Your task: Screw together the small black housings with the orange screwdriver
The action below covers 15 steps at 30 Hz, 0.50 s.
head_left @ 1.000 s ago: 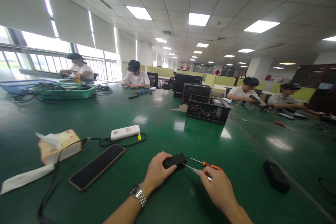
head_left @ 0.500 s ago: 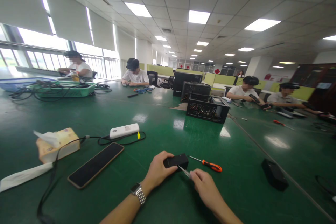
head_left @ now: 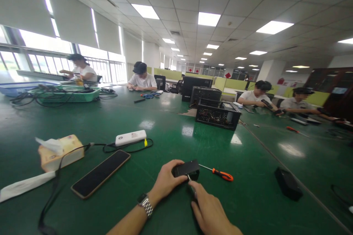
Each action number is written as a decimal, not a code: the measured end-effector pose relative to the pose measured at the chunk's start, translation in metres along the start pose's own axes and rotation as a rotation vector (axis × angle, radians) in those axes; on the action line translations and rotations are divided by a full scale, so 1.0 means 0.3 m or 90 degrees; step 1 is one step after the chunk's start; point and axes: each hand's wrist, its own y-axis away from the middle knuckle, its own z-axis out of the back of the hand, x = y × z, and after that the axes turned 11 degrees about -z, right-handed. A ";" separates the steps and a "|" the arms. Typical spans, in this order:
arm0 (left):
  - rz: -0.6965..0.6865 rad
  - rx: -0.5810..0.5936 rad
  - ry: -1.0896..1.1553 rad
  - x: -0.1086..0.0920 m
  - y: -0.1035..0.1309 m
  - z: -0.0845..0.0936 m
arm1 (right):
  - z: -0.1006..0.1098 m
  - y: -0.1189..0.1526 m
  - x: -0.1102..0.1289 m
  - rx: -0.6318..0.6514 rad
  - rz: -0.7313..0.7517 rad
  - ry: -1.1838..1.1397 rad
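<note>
My left hand (head_left: 167, 180), a metal-banded watch on its wrist, grips the left end of a small black rectangular box (head_left: 187, 169). The box is tilted just above or on the green table; which of the two I cannot tell. A slim silver tool (head_left: 189, 178) is held in my right hand (head_left: 208, 205), with its tip at the box's near edge. My fingers cover most of this tool, so its exact kind is unclear. Just right of the box lies an orange-and-black screwdriver (head_left: 223, 174), its shaft pointing toward the box.
A phone (head_left: 101, 173), a tissue pack (head_left: 62, 152) and a white device with a cable (head_left: 131, 138) lie left. At right sits another black box (head_left: 288, 183). Open computer cases (head_left: 217, 114) stand farther back. Several co-workers sit around the table; a green basket (head_left: 68, 94) holds cables.
My right hand has shifted left and turned, bringing the slim tool more upright against the box's near edge. The black box has tipped, showing more of its near side.
</note>
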 end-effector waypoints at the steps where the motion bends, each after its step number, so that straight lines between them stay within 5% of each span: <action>1: 0.000 -0.004 0.000 0.002 0.002 -0.001 | 0.008 -0.002 -0.005 0.005 0.007 -0.009; 5: 0.008 -0.011 -0.015 0.009 0.006 0.000 | 0.099 0.001 -0.049 0.038 0.009 -0.083; 10: 0.017 0.001 -0.023 0.008 0.002 0.007 | 0.224 0.012 -0.149 0.182 -0.022 -0.069; 15: -0.024 0.002 -0.018 -0.007 0.000 0.011 | 0.205 -0.007 -0.151 0.029 0.004 0.065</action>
